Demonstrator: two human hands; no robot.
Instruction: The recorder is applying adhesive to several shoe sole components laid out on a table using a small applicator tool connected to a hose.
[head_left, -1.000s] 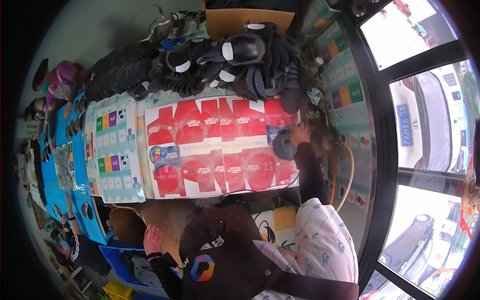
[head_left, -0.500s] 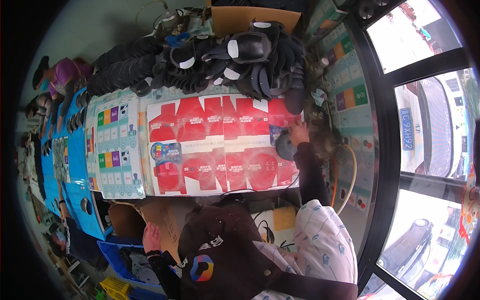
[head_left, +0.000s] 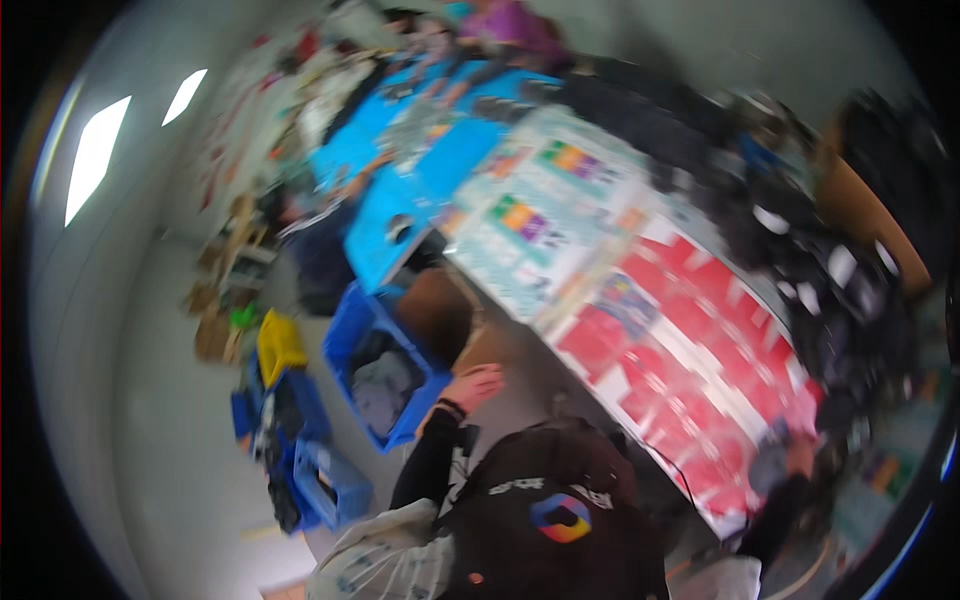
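The whole picture is smeared by motion. My left hand (head_left: 475,388) is in the air over the cardboard box flap (head_left: 484,345), beside the blue crate (head_left: 428,385). Its fingers look stretched out, and nothing shows in it. At the far right end of the table, my right hand (head_left: 802,425) lies by a rounded grey piece (head_left: 768,458) and appears to touch it. Blur hides how its fingers are placed. Beneath is a board of red-and-white printed card sheets (head_left: 680,415).
Black curved pieces with white labels (head_left: 840,270) are heaped along the table's far side, near a cardboard box (head_left: 880,215). Teal-and-white printed sheets (head_left: 535,220) adjoin a blue table (head_left: 380,225) where other people work. A yellow crate (head_left: 282,348) and more blue crates (head_left: 330,485) stand at left.
The view has swung left, bringing the crates and left wall into sight and taking the windows out. My left hand now shows nearer the blue crate; the right stays by the grey piece.
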